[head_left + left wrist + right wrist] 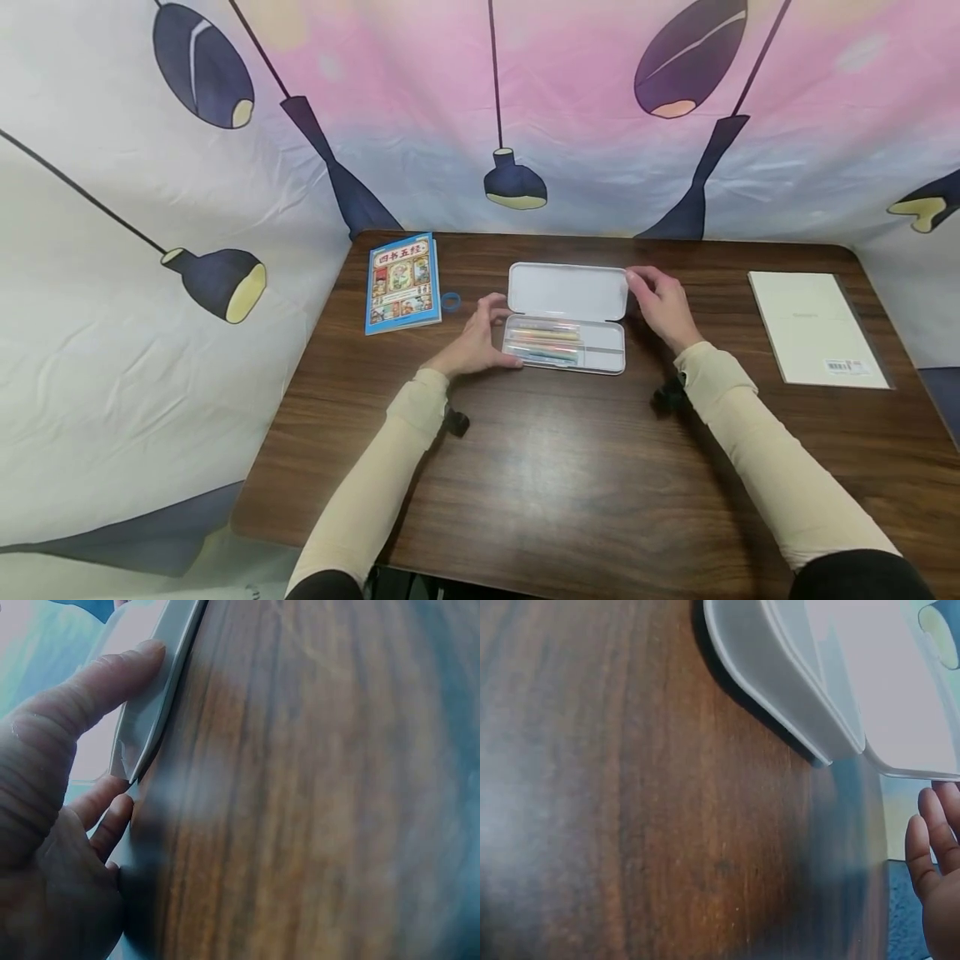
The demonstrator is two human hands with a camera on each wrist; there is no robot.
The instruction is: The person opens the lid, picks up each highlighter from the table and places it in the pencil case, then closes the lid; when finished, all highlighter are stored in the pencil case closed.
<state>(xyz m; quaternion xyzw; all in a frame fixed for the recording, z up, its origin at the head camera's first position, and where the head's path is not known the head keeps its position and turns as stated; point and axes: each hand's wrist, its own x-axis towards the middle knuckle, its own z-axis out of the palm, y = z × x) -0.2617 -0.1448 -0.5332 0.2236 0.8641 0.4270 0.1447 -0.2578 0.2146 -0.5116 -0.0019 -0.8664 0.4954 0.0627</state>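
Observation:
A white pencil case [603, 360] lies on the table with its lid [567, 292] raised at the back. Inside, on the left, a clear sleeve of coloured pens or pencils [543, 343] fills one side of the tray. My left hand [478, 340] holds the case at its left end, thumb against the front wall and fingers round the corner; the left wrist view shows that thumb [112, 682] on the wall. At the lid's right edge, my right hand [663, 308] has its fingertips by the upper corner. Straight fingers [930, 825] reach to the lid's edge in the right wrist view.
A blue illustrated book [403, 283] lies at the back left, with a small blue ring [451, 302], perhaps a tape roll, beside it. On the right rests a cream notebook [817, 329] with a barcode label. A patterned cloth [450, 125] hangs behind the brown table [540, 475].

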